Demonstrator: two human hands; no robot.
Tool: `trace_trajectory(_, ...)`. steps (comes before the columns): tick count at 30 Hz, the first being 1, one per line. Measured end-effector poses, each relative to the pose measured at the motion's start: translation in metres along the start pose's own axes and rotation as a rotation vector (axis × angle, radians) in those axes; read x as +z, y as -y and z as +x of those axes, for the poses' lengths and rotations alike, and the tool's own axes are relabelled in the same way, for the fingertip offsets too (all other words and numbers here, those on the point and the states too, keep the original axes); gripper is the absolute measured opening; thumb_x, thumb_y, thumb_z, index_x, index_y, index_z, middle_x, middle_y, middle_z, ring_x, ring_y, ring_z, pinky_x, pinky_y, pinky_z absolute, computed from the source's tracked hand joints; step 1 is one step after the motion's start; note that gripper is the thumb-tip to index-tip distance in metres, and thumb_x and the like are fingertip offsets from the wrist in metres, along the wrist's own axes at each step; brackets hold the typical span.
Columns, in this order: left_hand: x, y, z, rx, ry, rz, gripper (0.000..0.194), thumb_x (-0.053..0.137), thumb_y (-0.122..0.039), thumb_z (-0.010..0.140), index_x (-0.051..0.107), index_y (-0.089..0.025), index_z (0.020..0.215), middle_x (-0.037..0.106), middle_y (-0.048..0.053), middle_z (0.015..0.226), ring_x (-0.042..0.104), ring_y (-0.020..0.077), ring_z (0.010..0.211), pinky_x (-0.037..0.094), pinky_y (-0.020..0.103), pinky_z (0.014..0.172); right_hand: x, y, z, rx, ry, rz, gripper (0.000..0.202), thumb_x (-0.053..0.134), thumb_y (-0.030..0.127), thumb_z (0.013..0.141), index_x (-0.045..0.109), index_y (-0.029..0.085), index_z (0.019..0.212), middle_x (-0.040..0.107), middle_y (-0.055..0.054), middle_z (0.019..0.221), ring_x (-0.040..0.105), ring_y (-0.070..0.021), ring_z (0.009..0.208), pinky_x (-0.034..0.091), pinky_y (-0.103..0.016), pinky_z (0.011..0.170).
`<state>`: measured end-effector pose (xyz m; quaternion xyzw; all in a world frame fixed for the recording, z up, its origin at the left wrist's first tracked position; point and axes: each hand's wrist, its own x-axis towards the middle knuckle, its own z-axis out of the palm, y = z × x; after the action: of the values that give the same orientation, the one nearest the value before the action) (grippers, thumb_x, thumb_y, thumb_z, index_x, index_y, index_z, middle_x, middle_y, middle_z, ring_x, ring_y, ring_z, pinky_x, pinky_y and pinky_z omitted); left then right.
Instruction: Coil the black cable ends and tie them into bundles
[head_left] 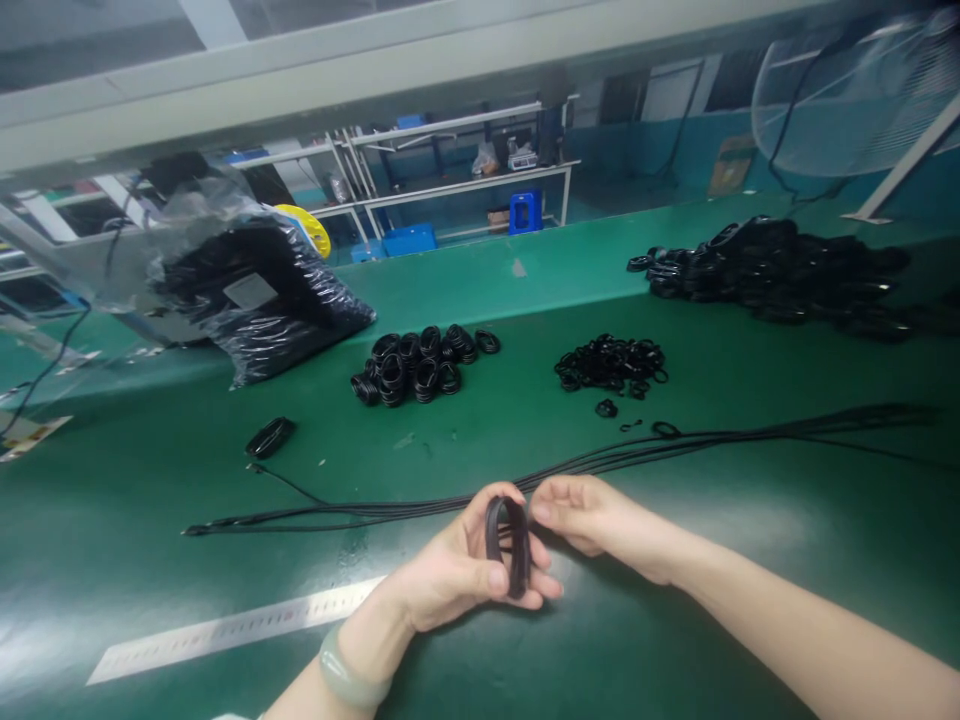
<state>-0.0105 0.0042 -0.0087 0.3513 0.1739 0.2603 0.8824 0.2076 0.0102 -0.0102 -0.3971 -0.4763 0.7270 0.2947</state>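
Note:
My left hand (469, 560), with a pale green bangle on the wrist, holds a coiled black cable (495, 535) upright between thumb and fingers. Just right of the coil is my right hand (574, 512), its thumb and fingertips pressed together; anything between them is too small to make out. Behind both hands several long black cables (405, 513) lie across the green table. Farther back stand a cluster of coiled cables (426, 375) and a heap of small black rings (611, 362). One separate coil (271, 437) lies at the left.
A clear plastic bag of black items (277, 290) rests at the back left. A large pile of black coils (780, 270) lies at the back right, near a fan (847, 110). A white ruler strip (232, 632) is on the table (675, 640) at front left.

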Motion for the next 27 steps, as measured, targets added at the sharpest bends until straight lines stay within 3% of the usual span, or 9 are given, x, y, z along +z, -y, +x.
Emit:
trace_trajectory(2,0.000,0.000,-0.002,0.007,0.005,-0.018,0.063,0.084,-0.020,0.072,0.052,-0.032,0.125,0.074,0.006,0.108,0.074,0.0250,0.098,0.059,0.032,0.082,-0.001,0.000,0.001,0.018,0.004,0.090,0.042,0.072,0.056,0.080,0.053,0.019,0.089,0.034,0.012,0.055,0.016,-0.0046,0.045,0.010,-0.021,0.043)
trace_trajectory(5,0.000,-0.001,-0.004,-0.017,-0.016,-0.005,0.085,0.083,-0.025,0.074,0.036,-0.036,0.144,0.074,0.008,0.109,0.073,0.0250,0.102,0.057,0.033,0.085,0.000,0.000,0.000,-0.005,0.007,0.142,0.041,0.070,0.056,0.083,0.052,0.019,0.088,0.036,0.011,0.058,0.017,-0.0037,0.045,0.008,-0.021,0.043)
trace_trajectory(8,0.000,-0.001,-0.003,-0.079,-0.010,0.053,0.102,0.080,-0.038,0.075,0.015,-0.038,0.153,0.073,0.014,0.115,0.074,0.0267,0.096,0.058,0.032,0.077,0.002,0.000,-0.003,0.012,0.174,0.190,0.040,0.064,0.056,0.088,0.052,0.017,0.083,0.046,0.007,0.061,0.020,-0.0032,0.043,0.011,-0.021,0.042)
trace_trajectory(10,0.000,0.000,-0.001,-0.098,-0.031,0.127,0.102,0.076,-0.046,0.077,0.010,-0.038,0.154,0.072,0.016,0.116,0.075,0.0275,0.093,0.058,0.033,0.075,0.001,0.000,-0.004,0.035,0.268,0.239,0.042,0.065,0.055,0.088,0.049,0.017,0.077,0.048,0.006,0.060,0.019,-0.0025,0.043,0.011,-0.020,0.041)
trace_trajectory(14,0.001,0.005,0.004,0.005,-0.173,0.305,0.088,0.075,-0.039,0.081,0.025,-0.029,0.153,0.072,0.015,0.114,0.072,0.0256,0.102,0.054,0.034,0.087,0.001,-0.004,-0.002,0.008,0.119,0.308,0.044,0.078,0.050,0.078,0.048,0.018,0.078,0.044,0.010,0.054,0.021,-0.0008,0.041,0.007,-0.019,0.041)
trace_trajectory(19,0.005,0.008,0.010,0.066,-0.270,0.327,0.104,0.086,-0.017,0.068,0.026,-0.030,0.152,0.071,0.011,0.113,0.073,0.0230,0.093,0.055,0.035,0.083,0.010,-0.008,0.003,-0.055,-0.065,0.252,0.046,0.081,0.052,0.073,0.051,0.018,0.079,0.051,0.008,0.055,0.036,-0.0021,0.039,0.015,-0.017,0.039)
trace_trajectory(22,0.005,0.007,0.011,0.062,-0.280,0.311,0.100,0.085,-0.016,0.070,0.028,-0.028,0.151,0.072,0.011,0.107,0.074,0.0219,0.089,0.056,0.033,0.080,0.010,-0.009,0.003,-0.062,-0.048,0.225,0.047,0.081,0.054,0.071,0.057,0.016,0.086,0.054,0.007,0.058,0.041,-0.0028,0.041,0.021,-0.016,0.039)
trace_trajectory(25,0.002,0.007,0.010,0.032,-0.195,0.288,0.102,0.088,-0.019,0.066,0.029,-0.030,0.149,0.073,0.010,0.102,0.075,0.0230,0.086,0.056,0.029,0.073,0.007,-0.010,0.001,-0.046,0.046,0.211,0.046,0.080,0.054,0.073,0.058,0.015,0.084,0.058,0.005,0.062,0.043,-0.0026,0.041,0.026,-0.016,0.039)
trace_trajectory(27,0.001,0.007,0.008,0.022,-0.133,0.295,0.094,0.086,-0.028,0.070,0.033,-0.030,0.147,0.072,0.010,0.102,0.075,0.0244,0.086,0.056,0.028,0.070,0.006,-0.011,0.000,-0.052,0.091,0.201,0.045,0.080,0.053,0.074,0.056,0.015,0.080,0.058,0.004,0.062,0.045,-0.0030,0.041,0.027,-0.015,0.039)
